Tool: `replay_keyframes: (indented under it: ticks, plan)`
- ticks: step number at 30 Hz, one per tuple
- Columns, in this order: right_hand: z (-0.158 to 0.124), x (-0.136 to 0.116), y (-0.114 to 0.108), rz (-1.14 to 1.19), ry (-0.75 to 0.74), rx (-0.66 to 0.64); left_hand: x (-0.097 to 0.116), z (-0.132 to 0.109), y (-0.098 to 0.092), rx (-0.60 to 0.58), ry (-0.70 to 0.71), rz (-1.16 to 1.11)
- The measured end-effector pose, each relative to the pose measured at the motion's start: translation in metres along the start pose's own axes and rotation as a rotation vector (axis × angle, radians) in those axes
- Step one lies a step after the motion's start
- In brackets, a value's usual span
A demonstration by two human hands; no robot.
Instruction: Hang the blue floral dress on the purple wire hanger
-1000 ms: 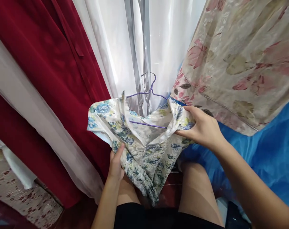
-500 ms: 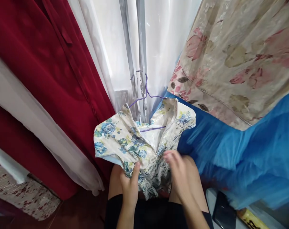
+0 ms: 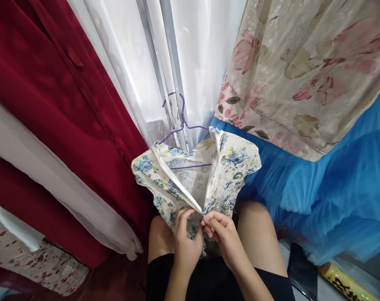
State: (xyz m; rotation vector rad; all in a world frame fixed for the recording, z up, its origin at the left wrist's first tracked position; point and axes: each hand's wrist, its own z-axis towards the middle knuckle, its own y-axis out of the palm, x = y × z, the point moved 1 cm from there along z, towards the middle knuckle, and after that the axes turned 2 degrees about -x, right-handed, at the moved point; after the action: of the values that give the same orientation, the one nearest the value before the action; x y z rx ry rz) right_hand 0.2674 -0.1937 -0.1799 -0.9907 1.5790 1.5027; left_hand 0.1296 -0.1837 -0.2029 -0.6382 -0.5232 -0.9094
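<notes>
A short-sleeved floral top point(image 3: 230, 161), cream with blue flowers and green leaves, hangs on a purple wire hanger point(image 3: 196, 126). Its neck opening parts in a deep V, showing the inside and the hanger's lower bar. My left hand point(image 3: 187, 240) is closed on the cloth just left of the V's lower point. Touching that same point from the right, my right hand point(image 3: 220, 229) pinches the edges between thumb and fingers. A small fastener or zip pull may be there, but my fingertips hide it. The lower part of the garment lies between my knees, behind my hands.
The hanger's hook is at a grey metal stand point(image 3: 174, 75) before a white curtain point(image 3: 121, 50). Dark red cloth point(image 3: 52, 96) hangs at left. On the right are a beige floral garment point(image 3: 287, 83) and blue tulle point(image 3: 302, 188). A black item point(image 3: 302, 267) and a yellow packet point(image 3: 346, 280) lie lower right.
My right hand, blurred and apart before, has come down and left onto the V's lower point. My left hand has moved right along the cloth to meet it. The V looks spread wider.
</notes>
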Motion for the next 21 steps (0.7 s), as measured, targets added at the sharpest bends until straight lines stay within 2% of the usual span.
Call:
replay_keyframes:
  ticks: [2, 4, 6, 10, 13, 15, 17, 19, 20, 21]
  plan:
    - [-0.003, -0.005, 0.0, 0.0, 0.046, -0.039, 0.001, -0.003, 0.016, -0.223, -0.073, -0.025]
    - [-0.001, -0.014, 0.0, -0.03, 0.078, -0.08, 0.002, -0.002, 0.028, -0.276, -0.17, -0.049]
    - [0.009, -0.032, 0.001, -0.101, 0.039, -0.09, 0.004, 0.003, 0.034, -0.306, -0.2, -0.054]
    - [0.055, -0.093, 0.016, -0.231, -0.202, -0.011, 0.016, 0.019, 0.035, -0.482, -0.137, -0.02]
    - [0.095, -0.142, 0.04, -0.164, -0.291, -0.047, 0.027, 0.03, 0.033, -0.678, -0.09, 0.153]
    - [0.111, -0.164, 0.054, -0.096, -0.327, -0.074, 0.032, 0.034, 0.031, -0.811, -0.047, 0.276]
    - [0.115, -0.174, 0.062, -0.053, -0.35, -0.094, 0.033, 0.041, 0.028, -0.926, -0.027, 0.284]
    - [0.111, -0.173, 0.062, -0.041, -0.345, -0.105, 0.034, 0.056, 0.022, -0.947, -0.034, 0.165]
    - [0.107, -0.169, 0.06, -0.042, -0.34, -0.102, 0.036, 0.069, 0.018, -0.893, -0.037, 0.089]
    - [0.103, -0.166, 0.058, -0.047, -0.339, -0.09, 0.038, 0.084, 0.013, -0.788, -0.032, 0.022]
